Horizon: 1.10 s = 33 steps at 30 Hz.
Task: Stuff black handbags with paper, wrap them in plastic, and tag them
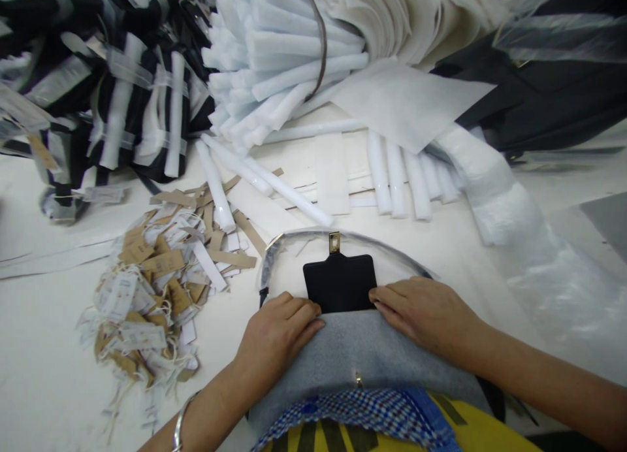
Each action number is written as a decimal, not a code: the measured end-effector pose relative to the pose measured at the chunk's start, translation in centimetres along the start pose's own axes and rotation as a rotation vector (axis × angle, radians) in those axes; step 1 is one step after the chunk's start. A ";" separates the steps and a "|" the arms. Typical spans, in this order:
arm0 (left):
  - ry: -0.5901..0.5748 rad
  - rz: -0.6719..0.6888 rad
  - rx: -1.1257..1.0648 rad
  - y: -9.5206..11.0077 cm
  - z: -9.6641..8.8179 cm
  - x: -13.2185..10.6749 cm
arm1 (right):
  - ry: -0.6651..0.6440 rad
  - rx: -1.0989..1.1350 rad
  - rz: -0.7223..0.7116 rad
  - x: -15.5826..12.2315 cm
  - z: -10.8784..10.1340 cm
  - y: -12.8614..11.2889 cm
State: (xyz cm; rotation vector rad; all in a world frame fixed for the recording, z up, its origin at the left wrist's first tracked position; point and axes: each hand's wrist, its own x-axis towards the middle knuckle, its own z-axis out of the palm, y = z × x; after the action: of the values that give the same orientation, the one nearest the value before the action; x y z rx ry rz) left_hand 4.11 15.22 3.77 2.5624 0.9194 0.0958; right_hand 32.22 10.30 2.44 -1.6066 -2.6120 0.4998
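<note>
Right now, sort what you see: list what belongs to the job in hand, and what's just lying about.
Job in hand, apparently:
grey panel, under left hand and right hand
black tab
gold fitting
wrapped strap

Likely just lying about:
tags
white rolls
banded bundle
white sheet

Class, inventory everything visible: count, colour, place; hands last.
Flap: one, black, between hands
Clasp: one, gold, on flap
Panel: one, grey, under hands
Handle: one, greyish, around flap
Tags: many, brown/white, left
Foam bundle: one, white, top
Loose rolls: several, white, centre
Sheets: many, cream, top
Wrapped bundles: several, black/white, upper left
Dark material: some, black, upper right
Plastic: some, translucent, right
Table: one, white, underneath
Bangle: one, silver, left wrist
Clothing: some, yellow/blue, bottom
Left hand: one, on panel
Right hand: one, on panel
</note>
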 end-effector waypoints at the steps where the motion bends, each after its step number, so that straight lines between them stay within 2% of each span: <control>1: 0.004 0.023 -0.027 -0.1 -0.2 0.0 | -0.005 0.001 -0.006 0.0 0.0 0.0; 6: -0.064 0.050 -0.027 -0.6 -0.6 0.0 | -0.003 0.010 -0.029 0.1 -0.1 0.0; 14: -0.126 -0.069 0.270 0.5 0.0 0.1 | 0.042 0.027 -0.060 0.1 -0.2 0.1; 23: -0.209 -0.188 0.196 0.7 -0.2 0.7 | 0.062 0.004 -0.047 -0.2 0.3 0.1; 27: -0.193 -0.210 0.159 0.7 -0.3 0.9 | 0.063 0.012 -0.047 -0.2 0.4 0.0; 33: -0.093 -0.174 0.169 0.6 -0.2 0.9 | 0.088 0.011 -0.061 -0.1 0.4 0.0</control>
State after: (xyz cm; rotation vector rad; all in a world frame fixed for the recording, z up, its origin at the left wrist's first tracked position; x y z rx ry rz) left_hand 5.17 15.42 4.13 2.5994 1.1524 -0.1562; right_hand 32.19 10.17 2.06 -1.5043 -2.5805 0.4285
